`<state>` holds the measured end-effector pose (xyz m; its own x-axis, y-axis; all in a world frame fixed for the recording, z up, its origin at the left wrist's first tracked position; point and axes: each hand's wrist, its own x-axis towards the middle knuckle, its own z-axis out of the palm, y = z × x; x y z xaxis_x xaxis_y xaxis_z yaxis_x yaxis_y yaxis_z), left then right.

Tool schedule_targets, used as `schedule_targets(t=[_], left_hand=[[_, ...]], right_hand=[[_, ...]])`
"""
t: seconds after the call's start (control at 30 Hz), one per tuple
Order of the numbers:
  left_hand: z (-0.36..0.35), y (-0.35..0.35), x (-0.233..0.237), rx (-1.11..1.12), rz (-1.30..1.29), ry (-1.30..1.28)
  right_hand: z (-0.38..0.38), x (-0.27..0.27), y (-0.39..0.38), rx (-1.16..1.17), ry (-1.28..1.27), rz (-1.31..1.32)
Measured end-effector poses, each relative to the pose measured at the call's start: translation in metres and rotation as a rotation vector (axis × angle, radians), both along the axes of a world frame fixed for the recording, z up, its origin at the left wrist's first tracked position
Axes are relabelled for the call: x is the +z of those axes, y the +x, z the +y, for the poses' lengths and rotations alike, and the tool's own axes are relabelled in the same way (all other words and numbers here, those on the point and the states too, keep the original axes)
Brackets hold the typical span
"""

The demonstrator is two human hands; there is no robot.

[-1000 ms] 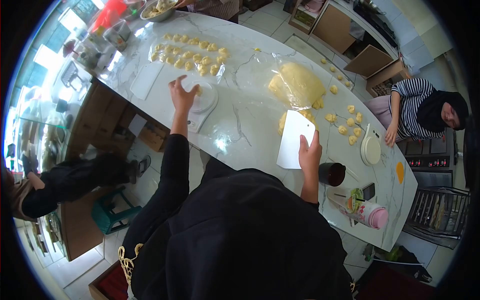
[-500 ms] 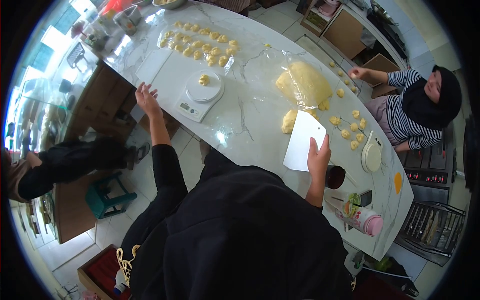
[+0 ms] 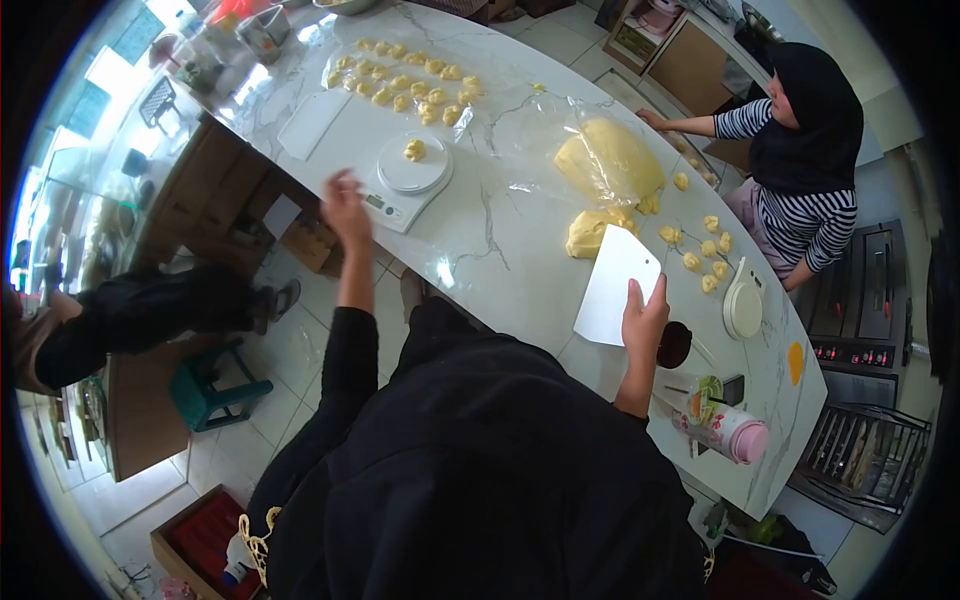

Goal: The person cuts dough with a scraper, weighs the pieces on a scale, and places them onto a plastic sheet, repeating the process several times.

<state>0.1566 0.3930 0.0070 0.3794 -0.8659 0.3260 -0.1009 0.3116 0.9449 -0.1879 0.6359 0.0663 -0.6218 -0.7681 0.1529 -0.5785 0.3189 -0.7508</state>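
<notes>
My right hand (image 3: 645, 318) grips a white dough scraper (image 3: 612, 285), its flat blade tilted beside a lump of yellow dough (image 3: 590, 234). Just left of the kitchen scale (image 3: 404, 205), my left hand (image 3: 347, 208) hangs at the table edge, slightly blurred, fingers loosely apart and holding nothing. One small dough piece (image 3: 414, 151) rests on the scale's round plate. Behind the lump, a large mass of dough (image 3: 610, 160) lies under clear plastic. Several dough pieces (image 3: 691, 262) are scattered right of the scraper.
Rows of dough pieces (image 3: 401, 103) lie on plastic at the far left. A second scale (image 3: 743, 308), a dark cup (image 3: 674, 344) and a pink-lidded bottle (image 3: 745, 440) stand on the right. A co-worker (image 3: 805, 130) is across the table. A green stool (image 3: 222, 385) stands at lower left.
My left hand has moved right, closer to the scale. The scraper has shifted slightly right in my right hand. Across the table, the co-worker has turned and lowered an arm towards the tabletop.
</notes>
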Motion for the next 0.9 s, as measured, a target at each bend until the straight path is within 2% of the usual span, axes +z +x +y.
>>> schedule_targets(t=[0.03, 0.07, 0.17, 0.23, 0.27, 0.33, 0.57, 0.77, 0.83, 0.9], left_hand=[[0.019, -0.031, 0.007, -0.103, -0.074, 0.095], [0.029, -0.058, -0.009, -0.18, -0.252, 0.024], [0.081, -0.131, -0.01, -0.707, -0.508, 0.126], [0.105, -0.169, -0.03, -0.716, -0.741, 0.024], [0.11, -0.182, -0.03, -0.722, -0.737, 0.023], [0.118, -0.201, -0.028, -0.775, -1.041, 0.031], [0.101, -0.236, -0.038, -0.876, -1.028, 0.134], [0.092, -0.235, -0.046, -0.812, -0.766, 0.0], [0.089, -0.231, -0.04, -0.897, -0.637, 0.173], [0.09, -0.225, -0.041, -0.857, -0.614, 0.076]], right_hand=[[0.001, 0.0, 0.0, -0.011, 0.004, 0.007], [0.002, 0.0, 0.0, -0.009, 0.004, 0.009], [0.006, 0.001, 0.002, -0.023, -0.006, 0.028], [0.01, 0.005, 0.006, -0.027, -0.005, 0.035], [0.013, 0.006, 0.008, -0.033, -0.003, 0.039], [0.018, 0.01, 0.013, -0.036, -0.056, 0.038], [0.042, 0.006, 0.022, -0.066, -0.022, 0.049], [0.04, -0.001, 0.023, -0.041, 0.006, 0.07], [0.024, 0.003, 0.023, 0.017, 0.013, 0.138], [0.003, 0.006, 0.021, 0.048, 0.181, 0.231]])
